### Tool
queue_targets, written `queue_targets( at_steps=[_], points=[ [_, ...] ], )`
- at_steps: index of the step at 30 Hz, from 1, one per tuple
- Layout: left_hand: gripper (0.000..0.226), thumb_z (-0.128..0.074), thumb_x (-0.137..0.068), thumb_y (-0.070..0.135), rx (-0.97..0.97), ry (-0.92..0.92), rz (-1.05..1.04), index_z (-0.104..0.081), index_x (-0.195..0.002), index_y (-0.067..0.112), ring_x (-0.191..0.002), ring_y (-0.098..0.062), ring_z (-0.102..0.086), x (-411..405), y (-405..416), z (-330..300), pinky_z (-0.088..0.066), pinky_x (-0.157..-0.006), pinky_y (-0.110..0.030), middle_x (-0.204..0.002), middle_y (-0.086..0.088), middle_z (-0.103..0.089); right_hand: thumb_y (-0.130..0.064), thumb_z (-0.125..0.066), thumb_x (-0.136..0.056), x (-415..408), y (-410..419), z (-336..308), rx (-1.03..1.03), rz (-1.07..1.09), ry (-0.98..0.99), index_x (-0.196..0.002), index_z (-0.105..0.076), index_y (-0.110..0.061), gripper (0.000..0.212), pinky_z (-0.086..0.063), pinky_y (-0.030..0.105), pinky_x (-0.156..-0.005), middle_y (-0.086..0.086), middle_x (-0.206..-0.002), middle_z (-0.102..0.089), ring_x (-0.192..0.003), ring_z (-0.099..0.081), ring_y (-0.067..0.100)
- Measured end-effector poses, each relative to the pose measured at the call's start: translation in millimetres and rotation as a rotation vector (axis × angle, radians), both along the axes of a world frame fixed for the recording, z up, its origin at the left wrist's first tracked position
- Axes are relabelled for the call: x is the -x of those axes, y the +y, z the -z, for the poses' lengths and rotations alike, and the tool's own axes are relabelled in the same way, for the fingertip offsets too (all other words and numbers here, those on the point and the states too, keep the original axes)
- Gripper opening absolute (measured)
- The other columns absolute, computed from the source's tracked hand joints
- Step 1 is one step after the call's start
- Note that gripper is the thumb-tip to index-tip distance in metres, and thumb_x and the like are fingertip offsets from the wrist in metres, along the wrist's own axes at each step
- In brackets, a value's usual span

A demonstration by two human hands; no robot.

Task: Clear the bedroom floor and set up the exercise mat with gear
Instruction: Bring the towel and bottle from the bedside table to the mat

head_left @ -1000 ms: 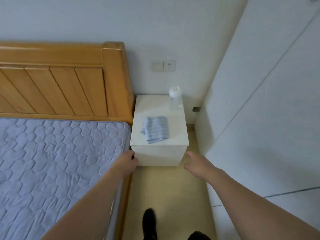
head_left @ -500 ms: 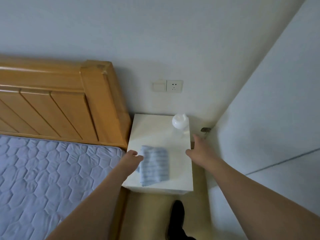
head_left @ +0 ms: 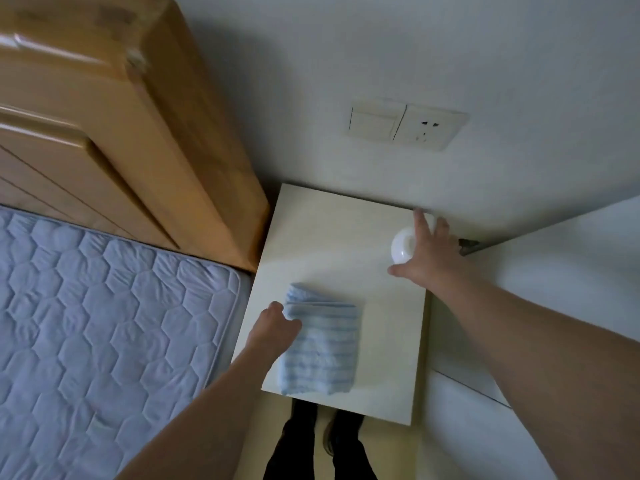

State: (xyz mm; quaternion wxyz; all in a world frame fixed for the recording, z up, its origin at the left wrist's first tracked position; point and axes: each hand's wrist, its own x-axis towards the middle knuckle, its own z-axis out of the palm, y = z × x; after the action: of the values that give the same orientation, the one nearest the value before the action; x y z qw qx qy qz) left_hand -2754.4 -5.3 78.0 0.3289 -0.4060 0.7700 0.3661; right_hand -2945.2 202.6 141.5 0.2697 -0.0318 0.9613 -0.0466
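A folded blue-and-white striped towel [head_left: 322,351] lies on the front left of the white nightstand [head_left: 329,237]. My left hand [head_left: 275,329] is at the towel's left edge, fingers curled into the fold. A clear water bottle with a white cap [head_left: 401,249] stands at the nightstand's back right. My right hand [head_left: 427,258] reaches over it from the right, fingers spread around the cap, thumb in front, not closed on it.
The wooden headboard [head_left: 138,133] and quilted grey mattress [head_left: 104,323] lie to the left. A wall switch and socket [head_left: 405,124] sit above the nightstand. A white wardrobe panel [head_left: 554,271] closes the right side. My dark-trousered legs [head_left: 318,445] stand on the narrow floor strip.
I have stepped closer and leaned over the nightstand. My left hand moved onto the towel's edge; my right hand went forward from the nightstand's side to the bottle.
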Motion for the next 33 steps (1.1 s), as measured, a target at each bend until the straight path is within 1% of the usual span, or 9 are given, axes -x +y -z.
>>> queue_targets(
  at_steps=[2,7,10,12,15,20,25,28,33],
  points=[
    [0.043,-0.056,-0.085,0.032,0.036,-0.075,-0.018,-0.047,-0.122,0.013,-0.100,-0.030,-0.060,2,1,24,-0.051,-0.082,-0.036,-0.119,-0.008,-0.058,-0.045,-0.083,-0.064,1,-3,18,0.076,0.049,0.072,-0.144,-0.021,-0.029,0.102,-0.045,0.044,-0.092,0.015,-0.141,-0.023,-0.117,-0.045,0.044],
    [0.007,-0.048,-0.085,0.023,0.118,-0.007,-0.028,-0.048,-0.082,0.017,-0.082,-0.028,-0.058,2,8,46,-0.047,-0.070,-0.035,-0.095,-0.008,-0.064,-0.036,-0.082,-0.060,-6,-10,35,0.124,0.012,0.163,-0.135,-0.034,-0.026,0.089,-0.050,0.041,-0.089,0.014,-0.127,-0.032,-0.099,-0.052,0.040],
    [0.021,-0.048,-0.090,0.027,0.106,0.156,-0.052,-0.055,-0.108,0.018,-0.107,-0.027,-0.049,11,13,52,-0.046,-0.089,-0.040,-0.118,-0.004,-0.052,-0.033,-0.083,-0.060,-5,-7,35,0.117,0.025,0.166,-0.136,-0.037,-0.023,0.089,-0.049,0.042,-0.091,0.017,-0.128,-0.033,-0.099,-0.052,0.040],
    [0.050,-0.056,-0.087,0.035,0.045,0.087,-0.080,-0.041,-0.133,0.021,-0.125,-0.028,-0.037,19,14,58,-0.039,-0.100,-0.044,-0.136,-0.003,-0.037,-0.032,-0.083,-0.060,-2,-8,35,0.113,0.018,0.189,-0.136,-0.039,-0.020,0.089,-0.048,0.041,-0.091,0.019,-0.129,-0.035,-0.100,-0.051,0.041],
    [0.083,-0.069,-0.075,0.047,0.124,-0.054,-0.039,-0.025,-0.140,0.020,-0.129,-0.032,-0.034,26,15,74,-0.036,-0.103,-0.046,-0.138,-0.007,-0.034,-0.032,-0.084,-0.060,0,-10,37,0.095,-0.015,0.195,-0.135,-0.039,-0.020,0.089,-0.049,0.043,-0.090,0.019,-0.129,-0.036,-0.099,-0.052,0.042],
    [0.036,-0.055,-0.081,0.040,0.200,0.035,0.212,-0.053,-0.110,0.018,-0.102,-0.029,-0.057,39,23,93,-0.041,-0.088,-0.039,-0.109,-0.005,-0.064,-0.034,-0.083,-0.060,0,-4,45,0.073,-0.030,0.220,-0.134,-0.037,-0.023,0.088,-0.050,0.042,-0.087,0.016,-0.128,-0.035,-0.098,-0.053,0.042],
    [0.034,-0.057,-0.084,0.035,0.019,0.100,0.136,-0.049,-0.111,0.016,-0.095,-0.031,-0.059,18,15,72,-0.048,-0.077,-0.037,-0.104,-0.006,-0.060,-0.037,-0.081,-0.064,-2,-6,32,0.039,-0.063,0.123,-0.136,-0.034,-0.026,0.087,-0.047,0.038,-0.081,0.014,-0.131,-0.032,-0.102,-0.050,0.041],
    [0.029,-0.056,-0.087,0.029,0.038,0.181,0.166,-0.043,-0.108,0.014,-0.092,-0.033,-0.060,-7,12,34,-0.044,-0.072,-0.035,-0.099,-0.009,-0.061,-0.039,-0.078,-0.065,-25,-15,6,-0.038,-0.392,0.053,-0.137,-0.029,-0.031,0.087,-0.047,0.035,-0.073,0.010,-0.130,-0.027,-0.102,-0.048,0.034],
    [0.036,-0.054,-0.095,0.025,0.171,0.175,0.050,-0.043,-0.125,0.007,-0.105,-0.033,-0.061,-74,8,-46,-0.048,-0.085,-0.039,-0.115,-0.013,-0.062,-0.045,-0.077,-0.064,-93,-34,-51,0.054,-0.461,-0.077,-0.136,-0.030,-0.031,0.087,-0.048,0.036,-0.080,0.009,-0.129,-0.029,-0.103,-0.051,0.036]
  ],
)
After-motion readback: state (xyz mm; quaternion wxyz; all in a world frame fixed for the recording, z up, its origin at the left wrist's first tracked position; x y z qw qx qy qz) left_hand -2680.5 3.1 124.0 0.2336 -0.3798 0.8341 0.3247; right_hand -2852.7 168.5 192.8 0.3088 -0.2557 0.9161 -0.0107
